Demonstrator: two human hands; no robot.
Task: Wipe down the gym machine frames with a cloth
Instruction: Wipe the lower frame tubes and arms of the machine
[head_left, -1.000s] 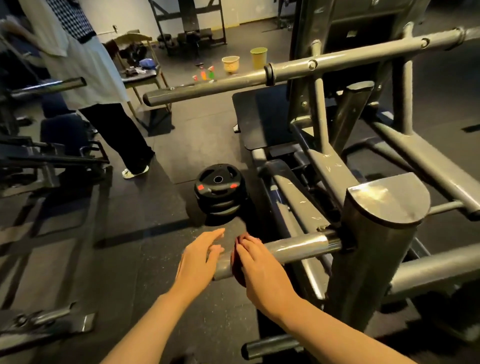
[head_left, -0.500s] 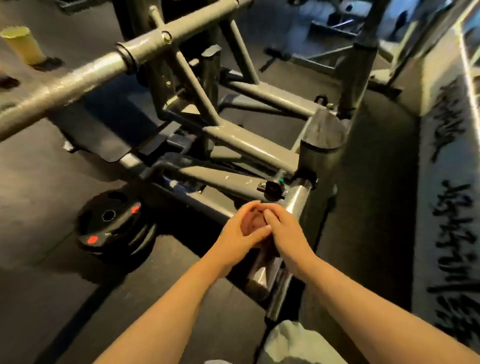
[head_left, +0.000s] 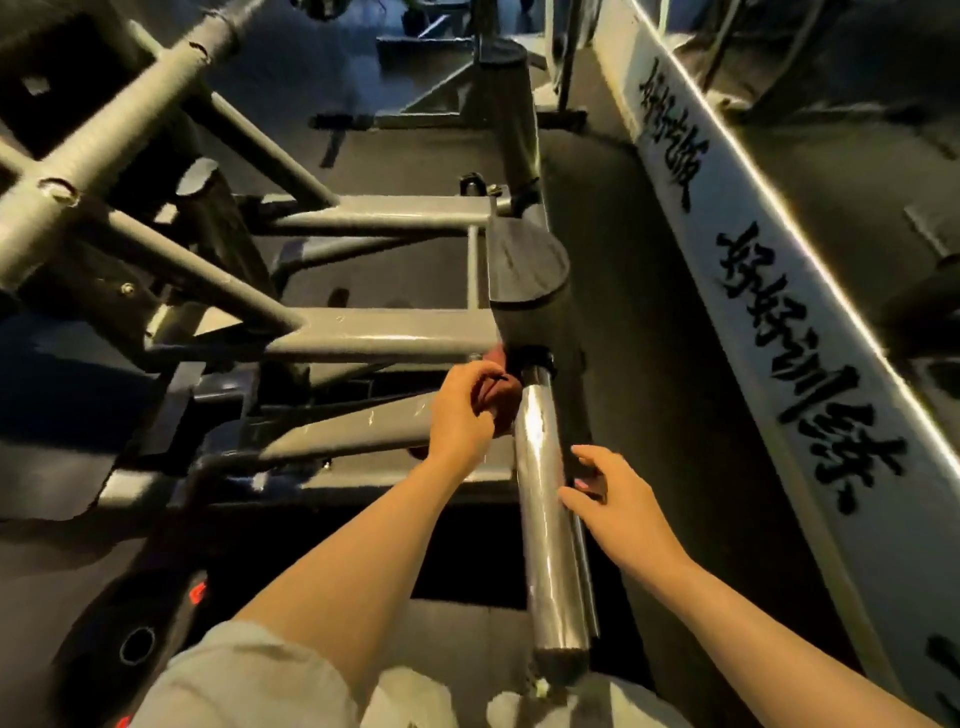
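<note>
**Cloth pressed to the base of the chrome peg**

A dark rubber floor (head_left: 582, 171) runs under the grey machine, and along the right a pale wall panel (head_left: 769, 332) carries large black brush-painted characters.

The left hand (head_left: 465, 410) is curled round a dark reddish cloth (head_left: 503, 387), bunching it in the fingers and holding it against the left side of the chrome peg (head_left: 545, 509), right where the peg meets its black collar (head_left: 535, 361). Only a small part of the cloth shows past the knuckles. The right hand (head_left: 610, 499) sits lower down on the other side of the peg, fingers loose and spread, the thumb and fingertips touching or just beside the polished metal; I cannot tell whether it actually rests on it, and it holds nothing.

The peg slopes down from a thick grey post with a flat, rounded cap (head_left: 527, 265). From that post, grey frame tubes (head_left: 374, 332) run off to the left and meet slanting bars (head_left: 119, 140) that climb toward the upper left corner. At the lower left lies a black weight plate (head_left: 137, 644) with red marks, partly hidden by the person's pale clothing (head_left: 249, 680) at the bottom edge.
</note>
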